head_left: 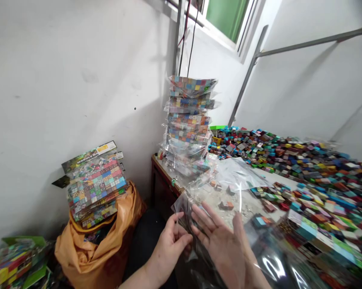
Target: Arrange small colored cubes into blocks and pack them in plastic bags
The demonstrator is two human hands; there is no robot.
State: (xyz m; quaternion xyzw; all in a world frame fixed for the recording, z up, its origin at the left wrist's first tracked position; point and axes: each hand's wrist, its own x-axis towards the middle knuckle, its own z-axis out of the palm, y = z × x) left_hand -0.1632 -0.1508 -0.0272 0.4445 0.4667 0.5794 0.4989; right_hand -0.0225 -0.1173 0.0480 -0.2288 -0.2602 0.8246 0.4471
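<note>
A clear plastic bag (212,186) lies spread over the near edge of the table, in front of me. My left hand (172,247) pinches the left side of this clear plastic, thumb and fingers together. Palm up, my right hand (221,241) has its fingers stretched out, with the transparent film over or around it. Beyond both hands rises a tall stack of clear bags filled with colourful blocks (189,128). A few loose small blocks (226,205) lie on the tabletop just past my right hand.
A big heap of small coloured blocks (289,156) covers the table's right side. On the left, an orange sack (93,257) holds packaged block sets (96,184). More packages (21,265) lie at bottom left. A metal frame (249,76) stands by the wall.
</note>
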